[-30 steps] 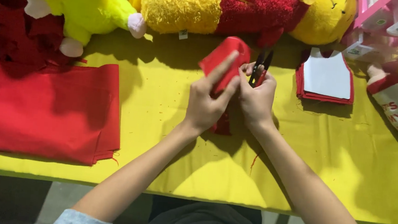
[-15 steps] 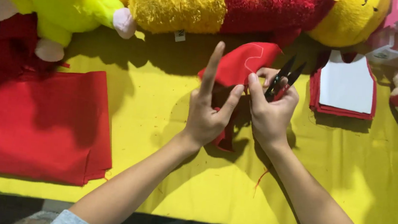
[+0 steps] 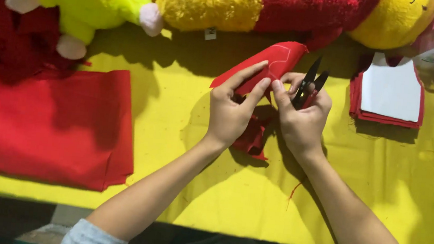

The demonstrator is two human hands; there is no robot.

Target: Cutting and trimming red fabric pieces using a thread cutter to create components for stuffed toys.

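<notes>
A yellow-covered table (image 3: pixel 180 187) stands over a dim grey floor (image 3: pixel 57 218).

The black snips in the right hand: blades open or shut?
Open. The snips in the right hand show two black blade tips spread apart in a V, pointing up beside the red fabric piece.

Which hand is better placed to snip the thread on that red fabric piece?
Right hand, probably: it already grips the black snips, blades beside the red fabric piece that the left hand steadies.
</notes>
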